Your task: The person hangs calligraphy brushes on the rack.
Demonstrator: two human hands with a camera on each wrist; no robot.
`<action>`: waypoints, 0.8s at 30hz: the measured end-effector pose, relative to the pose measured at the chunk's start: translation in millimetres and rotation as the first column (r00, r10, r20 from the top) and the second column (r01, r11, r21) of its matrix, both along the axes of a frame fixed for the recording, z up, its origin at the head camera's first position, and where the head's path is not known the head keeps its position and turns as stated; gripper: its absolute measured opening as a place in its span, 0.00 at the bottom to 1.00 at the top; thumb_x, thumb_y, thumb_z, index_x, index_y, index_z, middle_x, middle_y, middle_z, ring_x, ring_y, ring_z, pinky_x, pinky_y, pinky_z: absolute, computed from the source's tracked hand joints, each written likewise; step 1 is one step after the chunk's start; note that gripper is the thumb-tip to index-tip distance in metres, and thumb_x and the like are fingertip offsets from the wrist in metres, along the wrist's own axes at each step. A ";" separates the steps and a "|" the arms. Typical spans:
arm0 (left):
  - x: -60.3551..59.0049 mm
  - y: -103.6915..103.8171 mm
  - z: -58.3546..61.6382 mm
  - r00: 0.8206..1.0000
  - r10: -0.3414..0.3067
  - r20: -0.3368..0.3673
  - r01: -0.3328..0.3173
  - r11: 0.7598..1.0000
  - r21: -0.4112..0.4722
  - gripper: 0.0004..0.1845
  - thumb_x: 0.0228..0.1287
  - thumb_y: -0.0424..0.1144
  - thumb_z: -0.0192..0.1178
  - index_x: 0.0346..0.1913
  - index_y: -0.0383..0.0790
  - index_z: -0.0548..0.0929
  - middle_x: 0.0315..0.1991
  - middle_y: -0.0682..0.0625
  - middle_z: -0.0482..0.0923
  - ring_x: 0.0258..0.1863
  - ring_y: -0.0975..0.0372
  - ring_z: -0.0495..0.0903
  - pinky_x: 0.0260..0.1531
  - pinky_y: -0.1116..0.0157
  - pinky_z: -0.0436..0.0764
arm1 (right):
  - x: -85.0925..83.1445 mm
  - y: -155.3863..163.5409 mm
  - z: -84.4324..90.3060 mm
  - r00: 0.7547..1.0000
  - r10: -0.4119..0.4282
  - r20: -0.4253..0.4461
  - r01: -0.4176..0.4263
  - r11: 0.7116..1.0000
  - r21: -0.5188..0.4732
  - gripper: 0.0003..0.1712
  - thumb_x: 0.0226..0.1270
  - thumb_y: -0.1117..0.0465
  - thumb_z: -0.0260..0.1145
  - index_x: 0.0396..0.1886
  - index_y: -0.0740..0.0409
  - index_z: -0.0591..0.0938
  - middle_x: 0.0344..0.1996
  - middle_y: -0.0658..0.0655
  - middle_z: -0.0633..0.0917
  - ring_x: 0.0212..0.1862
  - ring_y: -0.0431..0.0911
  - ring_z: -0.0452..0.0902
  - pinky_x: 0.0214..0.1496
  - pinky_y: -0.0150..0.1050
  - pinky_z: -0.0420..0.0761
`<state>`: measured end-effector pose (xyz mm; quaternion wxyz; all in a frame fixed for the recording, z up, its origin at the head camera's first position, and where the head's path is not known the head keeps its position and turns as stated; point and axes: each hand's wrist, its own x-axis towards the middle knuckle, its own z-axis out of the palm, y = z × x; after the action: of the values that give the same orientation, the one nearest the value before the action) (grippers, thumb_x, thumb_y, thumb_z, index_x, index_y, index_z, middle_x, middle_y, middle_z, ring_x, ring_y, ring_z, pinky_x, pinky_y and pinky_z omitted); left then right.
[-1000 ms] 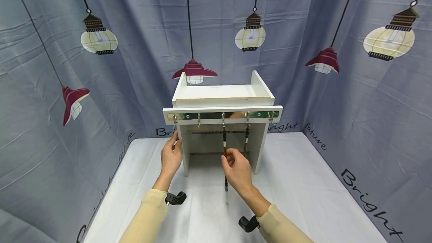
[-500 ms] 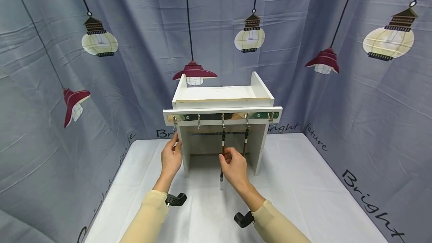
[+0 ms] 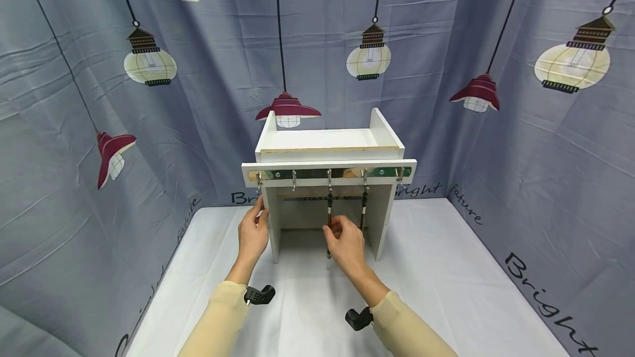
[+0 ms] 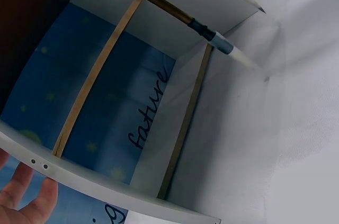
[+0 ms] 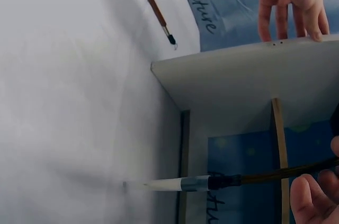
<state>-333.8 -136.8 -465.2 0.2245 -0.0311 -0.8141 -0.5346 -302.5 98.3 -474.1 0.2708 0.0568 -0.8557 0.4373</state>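
Brushes with thin brown handles hang from the metal hook rail (image 3: 328, 173) on the white wooden shelf stand (image 3: 328, 147); two show in the head view. The right hand (image 3: 347, 244) pinches one long brown brush (image 3: 329, 215) by its middle, under the third of five hooks. The left hand (image 3: 253, 232) rests with straight fingers on the stand's left side.

The grey-blue fabric backdrop printed with lamps (image 3: 521, 142) carried black script words: "Bright" (image 3: 548, 296) ran down its right panel, "fature" (image 3: 466, 209) stood near the right corner, and "fature" (image 4: 148, 108) showed again through the white wooden shelf's open back (image 4: 175, 1).
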 end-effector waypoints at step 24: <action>-1.7 -2.6 -0.1 1.000 -0.016 0.009 0.016 1.000 0.015 0.26 0.82 0.40 0.53 0.78 0.46 0.68 0.69 0.38 0.76 0.65 0.44 0.78 0.59 0.47 0.81 | -5.3 129.3 35.6 0.988 -0.118 -0.102 0.117 0.993 -0.014 0.08 0.68 0.61 0.73 0.43 0.59 0.86 0.34 0.56 0.86 0.36 0.42 0.79 0.36 0.23 0.71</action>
<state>-335.5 -139.4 -465.3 0.2167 -0.0336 -0.8107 -0.5428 -307.7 227.6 -438.5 0.3399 0.0276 -0.8408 0.4204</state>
